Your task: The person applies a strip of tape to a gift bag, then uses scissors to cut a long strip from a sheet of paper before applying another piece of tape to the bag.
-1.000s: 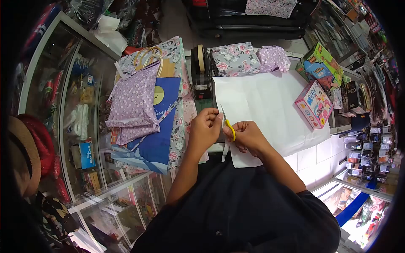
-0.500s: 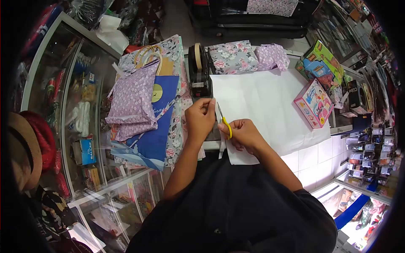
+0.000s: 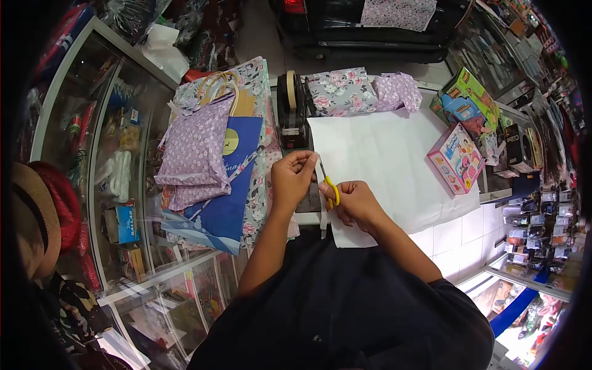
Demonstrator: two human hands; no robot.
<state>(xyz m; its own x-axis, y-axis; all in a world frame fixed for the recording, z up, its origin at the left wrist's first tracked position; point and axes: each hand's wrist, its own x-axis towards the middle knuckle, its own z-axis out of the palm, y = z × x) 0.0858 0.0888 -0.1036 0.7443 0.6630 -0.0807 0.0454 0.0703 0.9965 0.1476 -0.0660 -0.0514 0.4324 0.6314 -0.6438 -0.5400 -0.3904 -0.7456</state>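
A large white sheet of paper (image 3: 385, 163) lies spread on the counter in front of me. My right hand (image 3: 356, 203) is closed on scissors with yellow handles (image 3: 333, 190), their blades pointing away from me along the sheet's left edge. Just left of the blades, my left hand (image 3: 292, 180) pinches the paper's edge between thumb and fingers. Below the scissors a narrow white paper strip (image 3: 324, 226) hangs at the counter's near edge. The blades look nearly closed, and part of the cut edge is hidden by my hands.
A tape dispenser (image 3: 291, 111) and floral wrapped parcels (image 3: 341, 91) line the far side. A pink toy box (image 3: 457, 158) rests on the sheet's right end beside a green box (image 3: 470, 102). Left are a purple floral parcel (image 3: 196, 145) and a blue bag (image 3: 240, 185).
The camera view has tilted slightly, so the counter appears a little lower. Both hands keep nearly the same place on the paper's left edge, with the scissors still in my right hand.
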